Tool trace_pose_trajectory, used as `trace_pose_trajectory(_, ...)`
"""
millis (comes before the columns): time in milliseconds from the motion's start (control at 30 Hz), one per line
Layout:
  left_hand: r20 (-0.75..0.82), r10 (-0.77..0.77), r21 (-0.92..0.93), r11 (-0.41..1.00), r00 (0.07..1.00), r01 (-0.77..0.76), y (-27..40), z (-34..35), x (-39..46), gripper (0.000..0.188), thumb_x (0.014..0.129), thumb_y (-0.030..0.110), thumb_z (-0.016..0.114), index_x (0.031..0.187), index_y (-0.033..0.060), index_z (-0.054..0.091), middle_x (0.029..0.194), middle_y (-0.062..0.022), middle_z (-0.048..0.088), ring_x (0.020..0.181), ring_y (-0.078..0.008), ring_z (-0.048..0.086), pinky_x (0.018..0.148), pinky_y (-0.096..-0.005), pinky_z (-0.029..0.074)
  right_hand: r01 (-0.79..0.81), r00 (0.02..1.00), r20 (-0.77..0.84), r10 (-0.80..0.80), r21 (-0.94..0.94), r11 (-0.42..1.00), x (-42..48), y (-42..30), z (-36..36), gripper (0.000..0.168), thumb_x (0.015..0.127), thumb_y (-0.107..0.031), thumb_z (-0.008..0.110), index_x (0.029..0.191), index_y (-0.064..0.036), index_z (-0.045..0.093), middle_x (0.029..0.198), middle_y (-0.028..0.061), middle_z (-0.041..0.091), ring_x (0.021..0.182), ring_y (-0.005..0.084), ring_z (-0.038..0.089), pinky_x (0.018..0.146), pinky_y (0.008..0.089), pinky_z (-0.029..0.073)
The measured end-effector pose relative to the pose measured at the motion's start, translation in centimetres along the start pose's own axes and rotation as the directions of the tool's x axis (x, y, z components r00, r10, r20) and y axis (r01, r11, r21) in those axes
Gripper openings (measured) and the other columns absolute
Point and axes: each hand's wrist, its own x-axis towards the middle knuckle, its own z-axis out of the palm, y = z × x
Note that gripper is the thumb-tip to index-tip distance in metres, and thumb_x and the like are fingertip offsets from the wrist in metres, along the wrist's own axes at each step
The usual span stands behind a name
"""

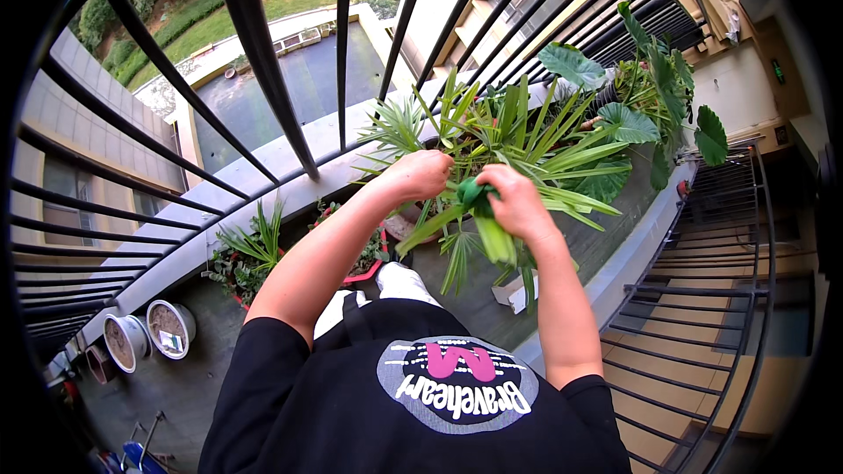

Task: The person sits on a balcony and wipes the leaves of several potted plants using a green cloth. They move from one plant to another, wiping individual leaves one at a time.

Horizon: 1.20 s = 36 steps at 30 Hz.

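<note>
A potted plant with long, fan-like green leaves stands before me. My right hand is closed on a bunched green cloth that lies against a broad leaf. Left of the cloth, my left hand is held over the plant with its fingers bent inward. Its fingertips are among the leaves, and whether they pinch one is hidden. Below both hands, part of the round pot shows between the leaves.
Black metal railings rise beyond the plant on a pale ledge. Smaller potted plants stand at the left, with soil-filled white pots farther down. A large-leaved plant is at the right, and a white box lies on the floor.
</note>
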Motion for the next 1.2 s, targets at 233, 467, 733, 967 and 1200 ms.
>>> trace_pose_trajectory(233,0.275,-0.433,-0.209,0.845,0.858,0.493,-3.9,3.6,6.6,0.018,0.077,0.009,0.055,0.081,-0.0003,0.07,0.074,-0.0166,0.068,0.065,-0.0218,0.067,0.065,-0.0345,0.055,-0.091,0.949,0.312,0.036,0.165,0.982,-2.0,1.0,4.7,0.024,0.074,0.001,0.056,0.097,-0.005,0.061,0.104,0.0158,0.06,0.099,0.035,0.058,0.087,0.041,0.047)
trace_pose_trajectory(467,0.459,-0.409,-0.85,0.056,0.789,0.524,-7.4,10.8,7.5,0.069,0.078,-0.014,0.055,0.14,0.0004,0.029,0.112,-0.018,0.058,0.093,-0.0213,0.062,0.075,-0.0283,0.055,-0.347,0.856,0.491,0.164,0.309,0.885,-1.4,3.0,6.4,0.026,0.079,-0.01,0.061,0.105,-0.007,0.06,0.098,0.016,0.065,0.095,0.0306,0.062,0.084,0.0377,0.048)
trace_pose_trajectory(733,0.26,-0.72,-0.944,-0.331,0.644,0.011,-10.1,17.0,12.1,0.025,0.091,-0.002,0.039,0.11,0.0004,0.056,0.09,-0.011,0.06,0.073,-0.019,0.061,0.06,-0.0281,0.054,-0.446,0.759,0.636,0.138,0.353,0.823,-0.5,2.5,9.1,0.032,0.079,-0.014,0.064,0.11,-0.006,0.059,0.101,0.0143,0.066,0.097,0.0286,0.063,0.086,0.0374,0.048)
trace_pose_trajectory(967,-0.417,-0.779,-0.854,0.512,0.469,0.092,-9.1,23.3,13.5,0.039,0.082,-0.003,0.045,0.117,0.0016,0.06,0.113,-0.015,0.064,0.099,-0.0251,0.063,0.089,-0.0293,0.047,-0.544,0.701,0.689,0.186,0.348,0.763,-1.1,3.6,8.3,0.035,0.078,-0.012,0.065,0.112,-0.005,0.058,0.102,0.0173,0.065,0.098,0.0309,0.063,0.087,0.0379,0.048)
trace_pose_trajectory(1200,0.045,-0.775,-0.987,-0.133,0.631,-0.093,-9.2,23.7,13.2,0.034,0.093,0.006,0.042,0.127,0.0043,0.05,0.115,-0.0114,0.059,0.1,-0.0203,0.06,0.083,-0.0306,0.053,-0.542,0.726,0.647,0.233,0.33,0.772,-0.7,3.7,6.3,0.033,0.076,-0.008,0.064,0.108,-0.004,0.06,0.101,0.0142,0.065,0.095,0.0249,0.063,0.085,0.0348,0.048)
